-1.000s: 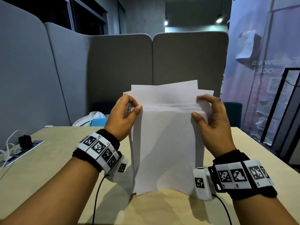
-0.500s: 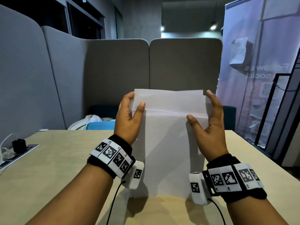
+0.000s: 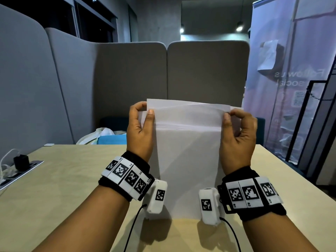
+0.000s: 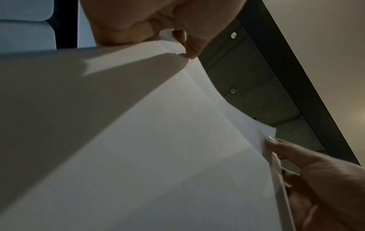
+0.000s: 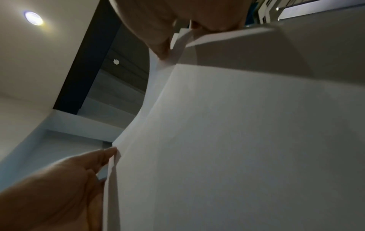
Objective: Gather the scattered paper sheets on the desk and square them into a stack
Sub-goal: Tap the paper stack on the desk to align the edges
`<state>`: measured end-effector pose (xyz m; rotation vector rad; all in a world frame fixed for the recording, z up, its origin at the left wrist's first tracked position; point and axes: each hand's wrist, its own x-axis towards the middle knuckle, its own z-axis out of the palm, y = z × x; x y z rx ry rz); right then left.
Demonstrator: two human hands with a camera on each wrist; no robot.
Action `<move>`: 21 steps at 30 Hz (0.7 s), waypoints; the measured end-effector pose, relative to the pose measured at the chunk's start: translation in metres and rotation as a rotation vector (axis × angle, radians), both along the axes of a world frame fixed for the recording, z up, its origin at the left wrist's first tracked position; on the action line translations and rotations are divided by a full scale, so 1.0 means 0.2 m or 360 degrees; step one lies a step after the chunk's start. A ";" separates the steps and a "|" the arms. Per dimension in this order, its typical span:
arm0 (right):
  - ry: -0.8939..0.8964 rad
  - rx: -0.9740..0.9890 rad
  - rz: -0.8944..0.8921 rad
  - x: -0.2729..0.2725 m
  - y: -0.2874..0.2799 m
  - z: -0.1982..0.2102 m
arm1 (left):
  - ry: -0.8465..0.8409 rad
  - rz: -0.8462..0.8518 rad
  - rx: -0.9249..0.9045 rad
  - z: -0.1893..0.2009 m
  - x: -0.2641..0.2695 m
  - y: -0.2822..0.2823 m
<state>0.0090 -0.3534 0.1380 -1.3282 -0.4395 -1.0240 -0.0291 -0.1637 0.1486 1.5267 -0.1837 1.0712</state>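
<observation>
A stack of white paper sheets (image 3: 187, 151) stands upright in the head view, its bottom edge on the light wooden desk (image 3: 63, 179). My left hand (image 3: 143, 113) pinches the stack's upper left edge, thumb in front and fingers curled behind. My right hand (image 3: 231, 114) pinches the upper right edge the same way. The top edges are slightly staggered, with one sheet poking out at the right. The left wrist view shows my left hand (image 4: 183, 45) on the sheets (image 4: 158, 140). The right wrist view shows my right hand (image 5: 168, 46) on the sheets (image 5: 237, 140).
A socket panel with a black plug (image 3: 21, 162) and white cables sits at the desk's left edge. Grey partition panels (image 3: 127, 88) stand behind the desk, with a white bag (image 3: 101, 135) beyond its far edge. A banner (image 3: 291, 88) and a black frame (image 3: 318, 124) stand at the right.
The sheets' top edges have come closer to level. Both hands went from straighter fingers along the sides to curled pinches at the upper corners.
</observation>
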 end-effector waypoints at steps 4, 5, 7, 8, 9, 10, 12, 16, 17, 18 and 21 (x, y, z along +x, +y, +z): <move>0.0038 0.0018 0.0025 0.00 0.01 -0.01 | 0.0011 0.0109 0.0036 -0.02 0.02 0.03; 0.0030 0.0012 0.0025 0.01 0.01 -0.02 | 0.0017 0.0111 0.0042 -0.03 0.02 0.03; -0.0010 -0.0047 0.0015 0.00 0.01 -0.02 | -0.0020 0.0111 0.0083 -0.04 0.02 0.03; -0.0042 -0.0098 0.0014 0.00 0.01 -0.02 | -0.0055 0.0116 0.0118 -0.05 0.02 0.02; -0.0064 -0.0149 0.0028 0.01 0.01 -0.02 | -0.0089 0.0110 0.0155 -0.05 0.02 0.02; -0.0048 -0.0189 0.0059 0.01 0.01 -0.03 | -0.0108 0.0094 0.0194 -0.06 0.02 0.01; 0.0015 -0.0237 0.0105 0.01 0.01 -0.02 | -0.0093 0.0073 0.0269 -0.07 0.02 0.01; 0.0086 -0.0310 -0.0019 0.02 0.01 -0.02 | -0.0023 0.0045 0.0299 -0.07 0.03 0.00; 0.0102 -0.0318 -0.0041 0.02 0.01 -0.03 | -0.0019 0.0050 0.0295 -0.07 0.03 0.00; 0.0118 -0.0328 -0.0044 0.02 0.01 -0.03 | -0.0014 0.0073 0.0309 -0.07 0.04 0.01; 0.0121 -0.0412 -0.0020 0.03 0.00 -0.05 | 0.0005 0.0163 0.0346 -0.08 0.05 0.03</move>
